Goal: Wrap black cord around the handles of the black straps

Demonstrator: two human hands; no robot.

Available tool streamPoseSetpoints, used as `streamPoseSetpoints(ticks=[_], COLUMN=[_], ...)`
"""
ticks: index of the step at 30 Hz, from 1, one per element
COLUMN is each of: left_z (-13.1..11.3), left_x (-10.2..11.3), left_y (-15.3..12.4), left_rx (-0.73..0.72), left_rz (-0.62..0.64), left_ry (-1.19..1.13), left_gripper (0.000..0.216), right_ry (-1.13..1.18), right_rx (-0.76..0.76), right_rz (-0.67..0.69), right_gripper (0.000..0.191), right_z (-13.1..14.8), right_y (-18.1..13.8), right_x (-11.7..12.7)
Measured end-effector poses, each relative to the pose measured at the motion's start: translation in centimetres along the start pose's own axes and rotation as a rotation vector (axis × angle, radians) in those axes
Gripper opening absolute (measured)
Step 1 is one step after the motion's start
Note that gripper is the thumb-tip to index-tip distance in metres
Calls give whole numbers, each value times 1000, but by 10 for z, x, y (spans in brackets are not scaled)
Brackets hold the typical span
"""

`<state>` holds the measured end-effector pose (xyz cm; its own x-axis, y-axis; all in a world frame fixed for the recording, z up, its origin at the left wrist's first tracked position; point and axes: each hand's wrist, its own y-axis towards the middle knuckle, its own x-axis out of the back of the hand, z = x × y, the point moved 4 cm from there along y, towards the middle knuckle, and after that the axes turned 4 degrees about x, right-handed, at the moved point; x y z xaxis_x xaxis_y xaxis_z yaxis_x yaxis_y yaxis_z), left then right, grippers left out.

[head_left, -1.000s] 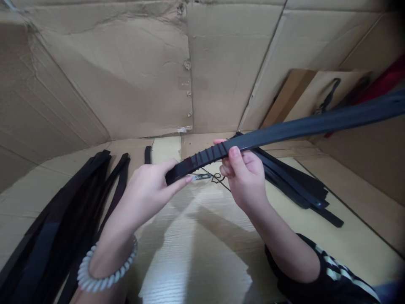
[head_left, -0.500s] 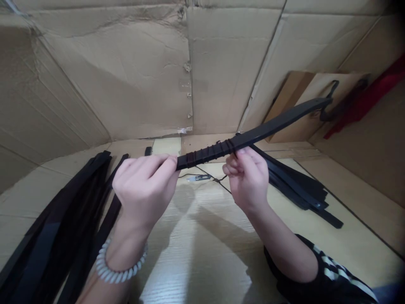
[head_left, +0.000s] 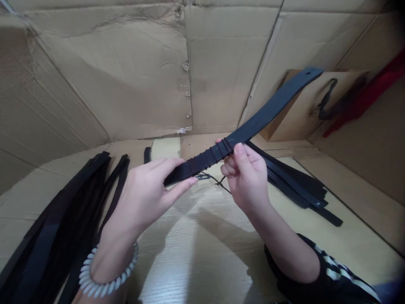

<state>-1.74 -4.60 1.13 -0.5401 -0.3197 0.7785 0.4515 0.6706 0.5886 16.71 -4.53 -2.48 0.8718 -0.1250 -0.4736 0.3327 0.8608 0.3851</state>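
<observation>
A long black strap (head_left: 262,116) is held between both hands above a pale wooden table (head_left: 196,253). My left hand (head_left: 145,194) grips its near end, thumb on top and fingers underneath. My right hand (head_left: 245,175) pinches the strap at a stretch wound with dark thread bands. The free end, with a small hole, rises to the upper right. A small metal thread snip (head_left: 202,177) with loose black thread lies on the table under the strap.
A heap of black straps (head_left: 63,219) lies at the left, another bundle of straps (head_left: 297,183) at the right. Cardboard walls (head_left: 126,76) surround the table. A brown paper bag (head_left: 303,105) and something red (head_left: 373,88) lean at the back right.
The strap has turned in my hands, and its far end has swung upward. My left hand rotated from knuckles-up to gripping the end with thumb on top.
</observation>
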Motion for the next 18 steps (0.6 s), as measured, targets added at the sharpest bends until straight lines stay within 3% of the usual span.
streamPoseSetpoints(ticks=[4,18], left_z=[-3,-5], left_x=[1,2], left_y=[0,-1], left_rx=[-30,-73], left_rz=[21,-16], left_ry=[-115,-125], left_gripper=[29,30], right_ry=[8,23], right_rx=[-29,-32], right_rz=[-13,18], right_gripper=[37,27], right_z=[1,5], right_y=[0,-5], right_x=[1,-1])
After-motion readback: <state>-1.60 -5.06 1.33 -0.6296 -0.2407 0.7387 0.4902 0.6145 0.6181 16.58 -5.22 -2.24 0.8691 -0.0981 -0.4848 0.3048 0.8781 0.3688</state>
